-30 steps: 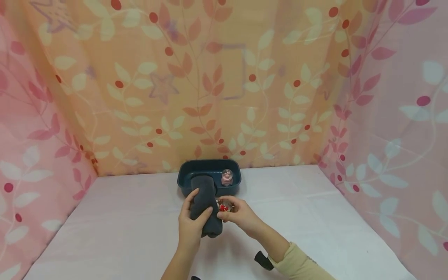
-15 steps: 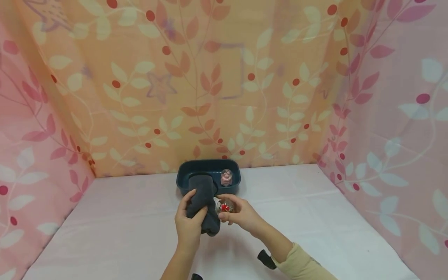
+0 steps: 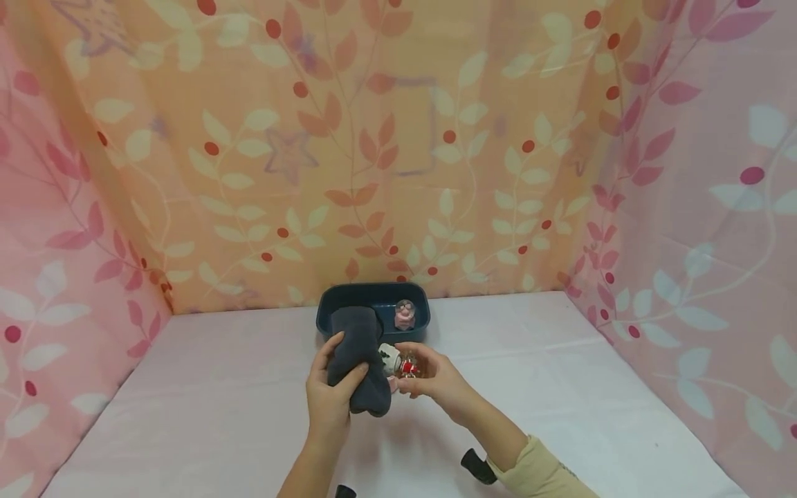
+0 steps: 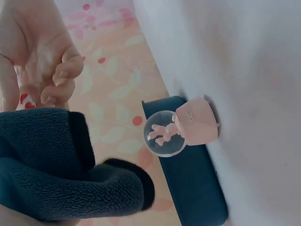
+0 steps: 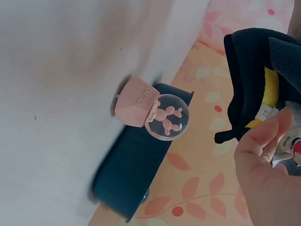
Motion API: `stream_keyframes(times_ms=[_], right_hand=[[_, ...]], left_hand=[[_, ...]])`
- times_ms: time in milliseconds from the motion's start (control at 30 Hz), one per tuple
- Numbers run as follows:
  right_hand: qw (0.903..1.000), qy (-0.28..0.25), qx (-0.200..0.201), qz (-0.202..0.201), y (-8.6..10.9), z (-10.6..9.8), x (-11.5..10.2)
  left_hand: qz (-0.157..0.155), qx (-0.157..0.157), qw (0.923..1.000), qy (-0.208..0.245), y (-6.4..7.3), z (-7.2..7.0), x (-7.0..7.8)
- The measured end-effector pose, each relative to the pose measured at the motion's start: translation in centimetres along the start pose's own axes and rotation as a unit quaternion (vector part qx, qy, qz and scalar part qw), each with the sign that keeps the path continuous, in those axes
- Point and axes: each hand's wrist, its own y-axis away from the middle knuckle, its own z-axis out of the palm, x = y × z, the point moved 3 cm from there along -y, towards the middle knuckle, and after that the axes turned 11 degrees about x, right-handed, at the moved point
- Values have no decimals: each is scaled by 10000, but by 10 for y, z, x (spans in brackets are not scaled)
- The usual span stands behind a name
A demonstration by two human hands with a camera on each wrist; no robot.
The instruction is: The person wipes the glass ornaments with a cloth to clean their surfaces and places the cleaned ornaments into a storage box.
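Observation:
My left hand [image 3: 330, 398] grips a dark grey-blue fleece cloth [image 3: 361, 356] with black edging, its folds bulging over the front of the tray. At the cloth's right side my right hand [image 3: 432, 377] holds a small snow globe [image 3: 409, 366] with a red figure inside and a white base [image 3: 389, 358]. That base points left, up against the cloth. In the right wrist view a yellow item [image 5: 271, 88] shows within the cloth's fold, mostly hidden. A pink snow globe [image 4: 197, 121] with a pink animal figure stands on the table below the hands.
A dark blue tray [image 3: 330, 321] stands at the back of the white table [image 3: 218, 401], against a flowered curtain [image 3: 373, 194]. Inside it on the right sits another pink globe [image 3: 405, 315]. Pink flowered curtains hang on both sides. A black piece [image 3: 478, 467] shows beside the right sleeve.
The snow globe in my right hand has shifted slightly right, and its white base now shows beside the cloth. My left hand and the cloth have tilted a little to the left.

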Motion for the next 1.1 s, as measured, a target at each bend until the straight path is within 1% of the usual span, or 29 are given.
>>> stream_keyframes(times_ms=[100, 200, 300, 400, 500, 567, 700, 767, 833, 867, 933, 967, 1033, 1100], right_hand=[[9999, 116, -5, -12, 1, 3, -2], [9998, 198, -70, -71, 2, 4, -3], [9994, 312, -93, -152, 2, 5, -4], [9987, 433, -93, -243, 1, 5, -5], [9988, 413, -150, -233, 2, 6, -6], [9989, 373, -200, -193, 2, 6, -5], [9991, 265, -292, -151, 3, 5, -3], [9993, 195, -291, -143, 3, 3, -3], [9994, 120, -301, -79, 4, 2, -3], [9994, 161, -294, -75, 4, 2, -2], [9992, 251, -293, -94, 5, 2, -2], [9989, 321, -310, -107, 5, 3, -2], [9974, 503, -430, -274, 5, 5, -1], [9950, 619, -609, -483, 5, 8, 1]], left_hand=[[12, -271, 9987, -429, 4, 1, -1], [122, -546, 9953, -787, 8, 2, -3], [251, -659, 9927, -979, 9, 2, -5], [489, -526, 9907, -1155, 9, 2, -6], [675, -217, 9903, -1194, 8, 0, -6], [696, -12, 9912, -1130, 7, -2, -5], [485, 248, 9946, -879, 3, -7, -1], [365, 291, 9970, -625, 1, -10, 2], [193, 254, 9991, -270, 0, -12, 5], [119, 190, 9996, -143, 0, -13, 6], [-58, -90, 9999, 32, 2, -12, 6], [-145, -259, 9995, 59, 3, -11, 6], [-314, -590, 9978, 37, 7, -8, 4], [-415, -816, 9958, -39, 9, -6, 1]])
